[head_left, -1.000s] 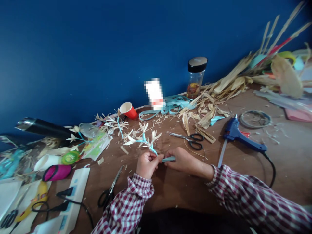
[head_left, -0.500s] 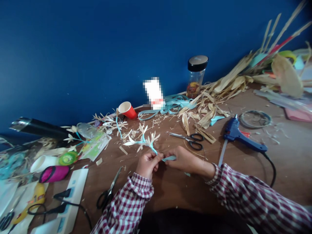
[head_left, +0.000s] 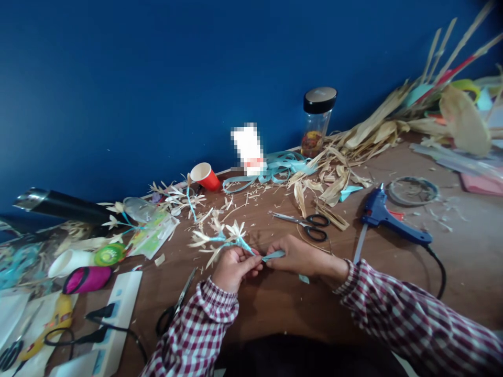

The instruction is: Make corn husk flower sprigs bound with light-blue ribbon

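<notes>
My left hand (head_left: 236, 267) pinches the stem of a flower sprig (head_left: 223, 236) made of pale husk petals, its branches wrapped in light blue. The blossoms point to the upper left. Close beside it, my right hand (head_left: 293, 255) grips a light blue paper strip (head_left: 274, 255) between thumb and fingers. One end of that strip reaches the stem at my left fingertips. Black-handled scissors (head_left: 310, 224) lie just beyond my right hand. A second pair of scissors (head_left: 176, 303) rests left of my left forearm, partly covered by the sleeve.
A blue glue gun (head_left: 387, 217) with its cord lies at the right. Dry husks (head_left: 346, 157), blue ribbon (head_left: 283, 166), a lidded jar (head_left: 318, 121) and a red cup (head_left: 206, 177) line the wall. A power strip (head_left: 118, 314) and a yellow tool (head_left: 55, 324) are at the lower left.
My left hand has shifted slightly left and turned, so the sprig now leans further left and lower. My right hand has hardly moved and still grips the strip.
</notes>
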`<state>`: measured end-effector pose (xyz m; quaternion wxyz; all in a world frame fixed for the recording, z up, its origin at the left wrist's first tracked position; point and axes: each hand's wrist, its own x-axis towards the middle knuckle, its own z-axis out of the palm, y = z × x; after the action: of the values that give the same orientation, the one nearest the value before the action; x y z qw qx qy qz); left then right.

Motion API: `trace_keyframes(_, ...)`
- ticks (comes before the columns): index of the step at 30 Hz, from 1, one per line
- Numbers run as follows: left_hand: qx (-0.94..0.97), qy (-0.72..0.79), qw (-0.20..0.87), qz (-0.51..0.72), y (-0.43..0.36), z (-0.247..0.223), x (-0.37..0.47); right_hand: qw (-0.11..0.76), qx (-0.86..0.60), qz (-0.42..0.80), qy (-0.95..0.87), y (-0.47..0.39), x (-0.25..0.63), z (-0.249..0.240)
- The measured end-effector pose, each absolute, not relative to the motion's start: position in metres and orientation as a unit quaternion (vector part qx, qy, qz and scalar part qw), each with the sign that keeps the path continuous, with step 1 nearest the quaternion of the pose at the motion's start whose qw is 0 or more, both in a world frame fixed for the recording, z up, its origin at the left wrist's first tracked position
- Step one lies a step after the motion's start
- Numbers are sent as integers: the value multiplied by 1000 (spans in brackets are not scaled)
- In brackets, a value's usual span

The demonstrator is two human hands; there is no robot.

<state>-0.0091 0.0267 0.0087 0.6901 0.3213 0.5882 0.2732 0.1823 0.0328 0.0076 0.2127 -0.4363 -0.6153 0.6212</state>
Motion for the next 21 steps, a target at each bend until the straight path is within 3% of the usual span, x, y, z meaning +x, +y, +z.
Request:
trace_keyframes(6, 402, 600, 627, 292, 24, 8, -5, 217, -453, 602, -621, 35, 183, 8)
trace_keyframes(21, 409, 619, 623, 247, 27, 11, -7, 276, -407, 569, -659, 32, 181, 10)
